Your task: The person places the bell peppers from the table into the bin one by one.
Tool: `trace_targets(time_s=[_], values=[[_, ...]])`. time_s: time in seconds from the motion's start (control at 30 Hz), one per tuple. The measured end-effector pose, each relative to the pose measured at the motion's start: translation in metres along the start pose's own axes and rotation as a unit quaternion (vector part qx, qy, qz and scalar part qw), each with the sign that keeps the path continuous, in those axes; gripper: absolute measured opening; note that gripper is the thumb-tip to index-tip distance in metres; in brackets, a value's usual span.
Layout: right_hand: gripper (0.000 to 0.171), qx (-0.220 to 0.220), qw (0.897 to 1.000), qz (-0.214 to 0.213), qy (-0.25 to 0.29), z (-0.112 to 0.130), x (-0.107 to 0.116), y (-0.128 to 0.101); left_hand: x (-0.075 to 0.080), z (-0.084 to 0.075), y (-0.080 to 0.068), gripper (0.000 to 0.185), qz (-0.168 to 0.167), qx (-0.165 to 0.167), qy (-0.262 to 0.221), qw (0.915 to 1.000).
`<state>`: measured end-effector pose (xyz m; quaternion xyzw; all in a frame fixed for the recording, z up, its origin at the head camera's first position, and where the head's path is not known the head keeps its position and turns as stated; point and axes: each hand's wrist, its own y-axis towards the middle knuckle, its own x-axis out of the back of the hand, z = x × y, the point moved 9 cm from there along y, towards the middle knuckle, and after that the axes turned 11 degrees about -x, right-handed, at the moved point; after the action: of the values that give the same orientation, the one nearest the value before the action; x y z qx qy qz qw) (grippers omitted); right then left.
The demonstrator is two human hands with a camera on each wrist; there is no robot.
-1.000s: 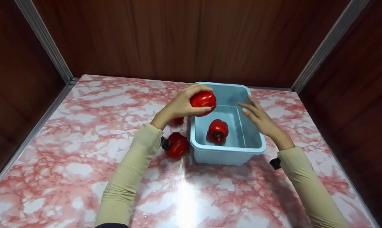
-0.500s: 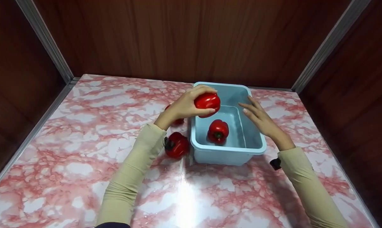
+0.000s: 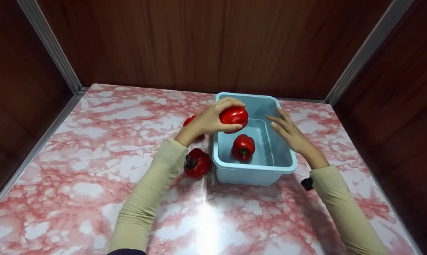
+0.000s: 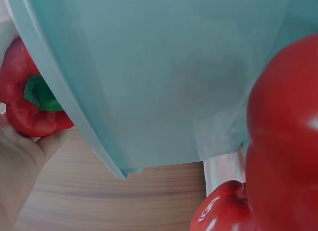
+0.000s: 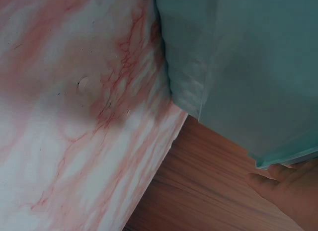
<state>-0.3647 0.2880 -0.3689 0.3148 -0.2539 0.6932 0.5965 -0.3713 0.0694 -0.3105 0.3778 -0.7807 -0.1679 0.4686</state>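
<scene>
A red bell pepper (image 3: 234, 118) is gripped between the thumb and fingers of my left hand (image 3: 209, 119), above the left side of a light blue tub (image 3: 255, 166). The left wrist view shows the green stem (image 4: 42, 93) of this pepper, up past the tub's rim. Inside the tub lies another red bell pepper (image 3: 243, 147), its stem facing me. My right hand (image 3: 292, 134) is over the tub's right wall, fingers extended and holding nothing; whether it touches the rim cannot be told.
Outside the tub's left wall lie two more red peppers: a near one (image 3: 200, 163) partly behind the left wrist's black camera, and a farther one (image 3: 189, 120) mostly hidden by the left hand. Wood-look panels (image 3: 185, 42) enclose the marbled table (image 3: 89, 170) at the back and sides.
My left hand has moved right and slightly down with the pepper, farther over the tub. The far pepper outside shows more. My right hand has stayed nearly still.
</scene>
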Motion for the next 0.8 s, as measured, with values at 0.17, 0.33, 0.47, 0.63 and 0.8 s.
trace_targets(time_s=[0.17,0.33,0.47,0.63,0.8], values=[[0.049,-0.002,1.0,-0.002,0.004,0.0,0.001,0.0,-0.003,-0.001,0.002,0.059,0.0,-0.02,-0.006,0.9998],[0.049,0.002,1.0,0.003,0.003,0.0,0.0,0.0,0.0,-0.003,0.004,0.057,-0.015,-0.038,-0.02,0.999],[0.049,0.002,1.0,0.007,0.003,0.0,-0.001,0.0,0.004,-0.01,0.004,0.054,-0.02,-0.039,-0.02,0.9988],[0.049,0.004,1.0,0.005,0.0,0.0,0.0,0.0,0.015,-0.03,-0.003,0.051,-0.021,-0.024,-0.025,0.9992],[0.048,0.008,1.0,0.003,0.003,0.001,0.0,0.0,0.021,-0.036,-0.01,0.049,-0.024,-0.013,-0.021,0.9994]])
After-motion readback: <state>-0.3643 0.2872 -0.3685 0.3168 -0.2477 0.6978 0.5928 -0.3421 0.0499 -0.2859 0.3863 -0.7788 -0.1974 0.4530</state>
